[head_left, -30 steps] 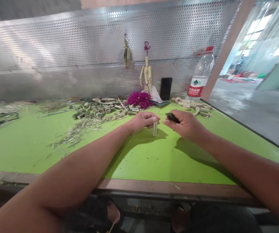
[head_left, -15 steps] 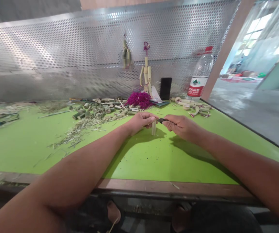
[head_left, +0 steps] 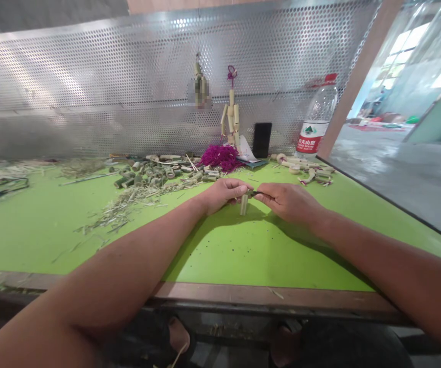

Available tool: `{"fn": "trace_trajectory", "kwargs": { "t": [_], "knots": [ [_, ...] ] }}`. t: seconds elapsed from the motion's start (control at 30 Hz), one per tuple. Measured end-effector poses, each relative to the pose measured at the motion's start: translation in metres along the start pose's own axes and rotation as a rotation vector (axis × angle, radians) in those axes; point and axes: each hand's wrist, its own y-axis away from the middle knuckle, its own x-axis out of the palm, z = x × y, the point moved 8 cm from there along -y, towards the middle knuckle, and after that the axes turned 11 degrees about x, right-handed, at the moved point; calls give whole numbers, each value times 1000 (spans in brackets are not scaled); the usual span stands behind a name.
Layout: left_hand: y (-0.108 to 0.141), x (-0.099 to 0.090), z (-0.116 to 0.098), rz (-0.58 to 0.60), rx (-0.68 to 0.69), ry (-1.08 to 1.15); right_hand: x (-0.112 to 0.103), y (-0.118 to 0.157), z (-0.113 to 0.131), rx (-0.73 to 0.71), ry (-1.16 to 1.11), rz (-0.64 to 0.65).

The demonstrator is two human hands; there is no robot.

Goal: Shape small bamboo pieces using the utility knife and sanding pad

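Tube: a short pale bamboo tube [head_left: 244,204], stands upright in front of the person, its top held between the hands. Its surface is smooth and straw-coloured. The lower end sits at or just above the bench; the picture does not settle whether they touch.

Blade: a small dark blade [head_left: 254,193], lies nearly level, its tip at the top of the tube beside the left fingers.

Left hand: the left hand [head_left: 224,194], comes in from the left, palm down, with its fingers curled over the top of the tube.

Right hand: the right hand [head_left: 289,202], comes in from the right, with the blade pinched between thumb and fingers.

Hands: together, almost meeting over the tube, each clamped on its own piece, forearms resting low over the bench.

Bench: a bright green bench top [head_left: 220,250], with a brown wooden front edge [head_left: 266,298], flecked with small dark specks near the tube.

Scraps: a drift of bamboo shavings [head_left: 120,212], lies left of the left hand; behind it sits a heap of cut bamboo sections [head_left: 147,175].

Back: magenta yarn [head_left: 221,157], a jointed bamboo figure [head_left: 231,115], a black phone [head_left: 262,140], and a plastic water bottle [head_left: 316,120], stand against a perforated metal panel [head_left: 90,92].
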Motion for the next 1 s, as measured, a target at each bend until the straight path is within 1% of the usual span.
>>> {"fn": "trace_trajectory", "kwargs": {
  "t": [0.3, 0.63, 0.73, 0.87, 0.93, 1.0],
  "knots": [
    [0, 0, 1, -3, -13, 42, 1, 1, 4, -12, 13, 10],
    [0, -2, 3, -13, -25, 22, 8, -3, 3, -9, 15, 82],
    [0, -2, 3, -2, -23, 29, 15, -3, 1, -5, 75, 128],
    [-1, -2, 3, 2, -15, 43, 27, 0, 6, -86, 207, 210],
    [-1, -2, 3, 1, -15, 40, 26, 1, 7, -101, 212, 202],
    [-1, -1, 3, 2, -23, 42, 20, 0, 6, -74, 150, 150]
  ]
}}
